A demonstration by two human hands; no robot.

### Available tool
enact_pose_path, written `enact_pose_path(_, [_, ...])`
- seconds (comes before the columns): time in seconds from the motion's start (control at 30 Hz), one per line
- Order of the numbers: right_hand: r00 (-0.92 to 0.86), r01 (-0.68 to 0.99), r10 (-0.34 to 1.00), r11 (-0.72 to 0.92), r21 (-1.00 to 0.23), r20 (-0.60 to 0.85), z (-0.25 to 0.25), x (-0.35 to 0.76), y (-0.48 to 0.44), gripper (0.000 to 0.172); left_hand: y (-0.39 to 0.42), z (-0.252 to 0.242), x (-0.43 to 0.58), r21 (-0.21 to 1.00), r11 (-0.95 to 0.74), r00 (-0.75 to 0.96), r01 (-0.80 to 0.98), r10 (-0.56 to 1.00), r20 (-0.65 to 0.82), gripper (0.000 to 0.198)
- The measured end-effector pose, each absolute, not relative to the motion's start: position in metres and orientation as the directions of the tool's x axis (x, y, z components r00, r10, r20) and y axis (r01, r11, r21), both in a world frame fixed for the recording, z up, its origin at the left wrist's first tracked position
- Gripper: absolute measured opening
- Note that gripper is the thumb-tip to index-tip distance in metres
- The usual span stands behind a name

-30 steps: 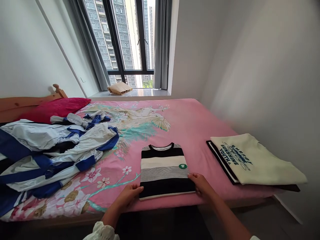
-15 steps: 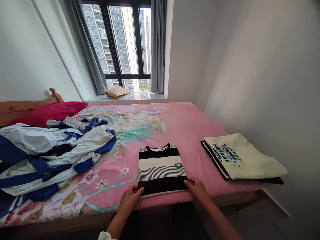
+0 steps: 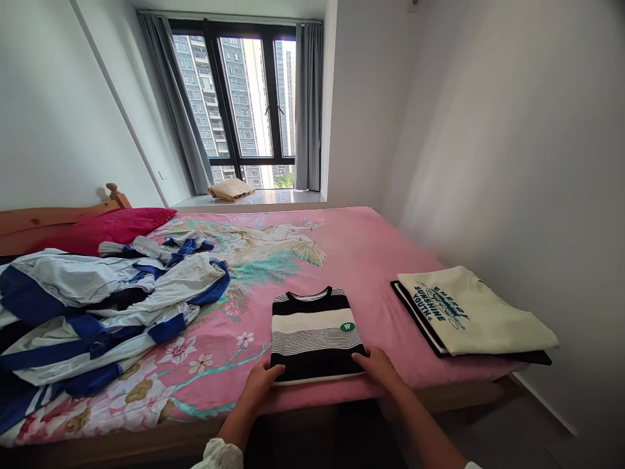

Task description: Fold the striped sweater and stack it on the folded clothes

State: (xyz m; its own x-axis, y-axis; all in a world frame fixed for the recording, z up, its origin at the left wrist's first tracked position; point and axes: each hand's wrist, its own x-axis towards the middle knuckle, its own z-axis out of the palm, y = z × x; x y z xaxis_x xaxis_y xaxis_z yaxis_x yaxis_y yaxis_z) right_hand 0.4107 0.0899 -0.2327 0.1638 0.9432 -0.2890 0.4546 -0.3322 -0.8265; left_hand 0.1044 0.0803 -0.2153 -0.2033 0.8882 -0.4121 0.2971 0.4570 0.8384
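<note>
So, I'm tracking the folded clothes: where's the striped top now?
In the head view, the folded striped top lies at the near edge of the pink bed, between the left hand and right hand, left of the cream printed shirt.

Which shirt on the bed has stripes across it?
The folded black-and-white striped top between the left hand and right hand, with a green badge. The cream shirt has printed words instead; the blue-and-white heap is crumpled.

A window (image 3: 244, 98) at 12 o'clock, edged by grey curtains (image 3: 308, 107), shows high-rise towers (image 3: 193, 98) in daylight. A white wall (image 3: 488, 130) runs at 2 o'clock, a wooden headboard (image 3: 58, 221) at 9 o'clock, and grey floor (image 3: 488, 430) at 4 o'clock.
</note>
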Motion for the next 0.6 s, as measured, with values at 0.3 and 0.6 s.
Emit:
enact_pose_path(0.3, [-0.165,-0.114,0.851,-0.519,-0.847,-0.499,-0.234,0.400,-0.011,0.036,-0.007,-0.247,0.086,0.788,0.601,-0.130,-0.136,0.777,-0.615,0.041])
enact_pose_path(0.6, [-0.368,-0.435,0.863,-0.488,-0.757,-0.345,-0.220,0.393,-0.002,0.035,0.005,-0.239,0.086,0.811,0.529,0.032,-0.249,0.842,-0.539,0.045])
